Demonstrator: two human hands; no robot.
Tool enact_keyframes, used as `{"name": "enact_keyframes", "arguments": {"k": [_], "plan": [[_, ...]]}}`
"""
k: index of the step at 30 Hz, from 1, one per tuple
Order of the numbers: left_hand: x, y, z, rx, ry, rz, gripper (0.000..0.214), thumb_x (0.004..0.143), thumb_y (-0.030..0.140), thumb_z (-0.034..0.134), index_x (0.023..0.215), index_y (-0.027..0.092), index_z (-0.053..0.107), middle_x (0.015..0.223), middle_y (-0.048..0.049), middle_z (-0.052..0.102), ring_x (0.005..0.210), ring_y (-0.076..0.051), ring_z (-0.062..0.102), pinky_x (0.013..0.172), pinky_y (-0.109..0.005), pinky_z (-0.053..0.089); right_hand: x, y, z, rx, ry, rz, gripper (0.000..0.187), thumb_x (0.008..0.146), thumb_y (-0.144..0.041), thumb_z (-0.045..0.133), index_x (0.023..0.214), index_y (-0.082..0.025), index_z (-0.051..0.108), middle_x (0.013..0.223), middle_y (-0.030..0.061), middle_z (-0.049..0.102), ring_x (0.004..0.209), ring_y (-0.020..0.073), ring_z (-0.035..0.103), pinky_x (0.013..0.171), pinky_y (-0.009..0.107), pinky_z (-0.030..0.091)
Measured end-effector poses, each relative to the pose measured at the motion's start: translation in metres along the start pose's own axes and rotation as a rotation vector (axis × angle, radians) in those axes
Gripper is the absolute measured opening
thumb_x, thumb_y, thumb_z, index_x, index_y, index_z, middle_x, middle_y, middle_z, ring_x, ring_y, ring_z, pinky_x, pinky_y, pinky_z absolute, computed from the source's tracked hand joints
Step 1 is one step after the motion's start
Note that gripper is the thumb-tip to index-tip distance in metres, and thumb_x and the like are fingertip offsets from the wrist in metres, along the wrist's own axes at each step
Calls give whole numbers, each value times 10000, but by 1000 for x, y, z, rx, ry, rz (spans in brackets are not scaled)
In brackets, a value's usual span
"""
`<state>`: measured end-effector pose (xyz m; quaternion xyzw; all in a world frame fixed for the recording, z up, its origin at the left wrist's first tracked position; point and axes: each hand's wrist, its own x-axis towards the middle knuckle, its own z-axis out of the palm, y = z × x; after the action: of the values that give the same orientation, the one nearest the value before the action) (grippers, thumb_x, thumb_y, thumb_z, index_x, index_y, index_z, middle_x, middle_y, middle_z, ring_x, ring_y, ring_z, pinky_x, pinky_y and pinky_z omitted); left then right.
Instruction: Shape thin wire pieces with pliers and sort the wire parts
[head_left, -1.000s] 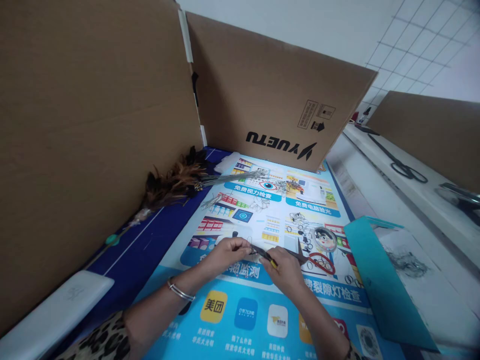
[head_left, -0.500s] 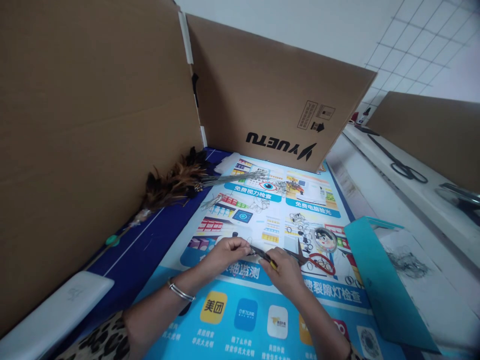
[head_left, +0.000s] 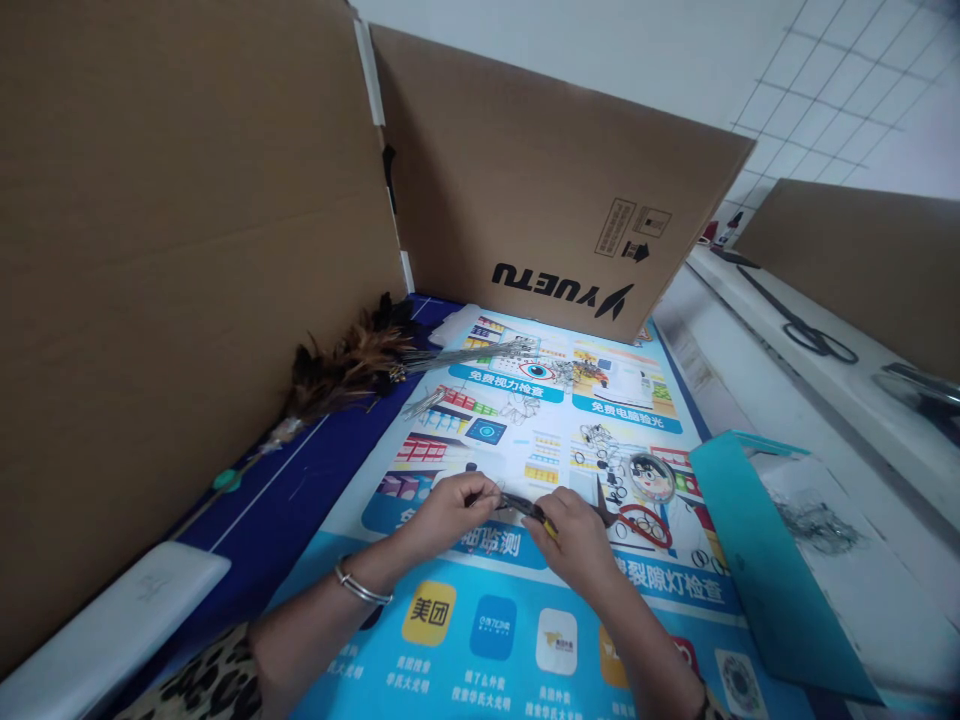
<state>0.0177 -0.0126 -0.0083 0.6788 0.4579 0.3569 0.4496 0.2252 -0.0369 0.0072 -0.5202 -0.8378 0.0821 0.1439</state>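
From here, the change over the last second is slight. The right hand (head_left: 571, 535) seems to have rolled a little, and the yellow-handled pliers (head_left: 525, 507) in its closed grasp lie a bit flatter than before. The thin wire loop that showed above the left hand (head_left: 454, 512) half a second ago is now hard to make out. The left hand has hardly shifted, its thumb and forefinger pinched together, apparently on that small wire piece (head_left: 500, 489), right at the pliers' tip. I can't tell whether the jaws bite on it. I'd judge the work is still on the same piece, the pliers merely being re-angled.

All this sits over the printed sheet (head_left: 352, 640), about midway between its left and right edges and well short of its far edge. Red-handled scissors (head_left: 643, 526) lie just beyond the right hand, towards the sheet's right edge, near a round tin (head_left: 651, 478).
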Motion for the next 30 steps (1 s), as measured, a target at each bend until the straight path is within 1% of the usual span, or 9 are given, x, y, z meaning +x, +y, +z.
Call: {"name": "enact_keyframes", "arguments": {"k": [4, 8, 13, 18, 23, 30], "plan": [[-1, 3, 0, 62, 22, 35, 175, 768, 210, 471, 637, 129, 555, 593, 24, 466, 568, -91, 409, 520, -188, 307, -1, -2, -3, -112, 13, -7, 208, 870, -353, 412, 837, -181, 525, 817, 61, 504, 799, 182, 461, 637, 263, 311], [-1, 5, 0, 110, 35, 51, 187, 776, 215, 469, 631, 130, 550, 600, 19, 479, 572, -92, 419, 523, -191, 308, 0, -2, -5, -188, 25, -1, 197, 859, -349, 433, 813, -181, 527, 804, 64, 500, 783, 183, 455, 632, 271, 292], [-1, 4, 1, 98, 32, 45, 174, 777, 206, 468, 643, 131, 550, 605, 20, 486, 569, -89, 423, 519, -186, 313, 1, 0, -4, -128, 20, 1, 213, 866, -360, 421, 829, -181, 529, 809, 61, 503, 778, 174, 455, 621, 257, 294], [-1, 3, 1, 110, 41, 74, 169, 778, 194, 467, 643, 133, 548, 609, 21, 488, 576, -90, 428, 531, -188, 319, 0, 0, -3, -94, 33, -8, 219, 869, -365, 413, 841, -180, 526, 815, 58, 499, 803, 177, 454, 650, 253, 312], [-2, 2, 1, 141, 33, 101, 172, 782, 182, 455, 642, 136, 544, 618, 20, 494, 589, -92, 440, 545, -192, 319, 1, -4, -4, -159, 47, -20, 210, 863, -358, 425, 819, -178, 524, 805, 57, 491, 801, 178, 450, 664, 262, 308], [-2, 3, 1, 155, 34, 56, 172, 780, 204, 459, 644, 136, 540, 596, 27, 478, 565, -87, 421, 520, -187, 304, 1, -8, -9, -291, 53, -19, 160, 840, -331, 472, 798, -186, 528, 776, 49, 492, 756, 174, 444, 617, 275, 266]]}}
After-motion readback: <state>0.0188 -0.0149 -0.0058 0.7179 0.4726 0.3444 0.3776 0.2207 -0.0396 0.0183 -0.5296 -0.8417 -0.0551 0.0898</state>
